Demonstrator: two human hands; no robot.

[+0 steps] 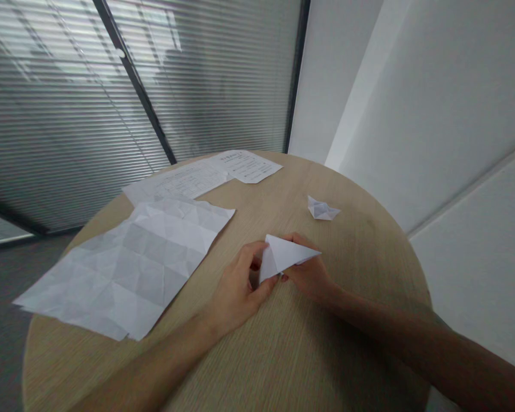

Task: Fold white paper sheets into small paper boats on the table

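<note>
We see both hands on one paper [289,254], over the near-middle part of the table [283,355]. Left hand [239,286]: partly open, curled, thumb and index bent toward each other, pinching the left part of the paper. Its index tip sits at the far left corner, thumb along the near edge; a dark gap shows between palm and paper. Remaining fingers mostly tucked out of sight. Right hand [311,277]: comes in from the right, fingers bent in behind and under the paper, closed on it. A bit of finger shows past the far edge, fingertips under the near edge, close to the left thumb. Rest of that grip is hidden by the paper, so we can't tell exact finger placement.

Paper: white, folded into a pointed, roughly triangular form, sharp tip to the right, wider end left. A fold line runs down near the left end, splitting off a narrower panel. Top face looks flat and smooth; underside we can't see.

Around it: a small boat-like fold [321,211] on the far right of the paper, apart from the hands. Big creased sheets [150,257] spread to the left, overhanging the table edge. Printouts [206,174] lie at the far left, text too small to read.
</note>
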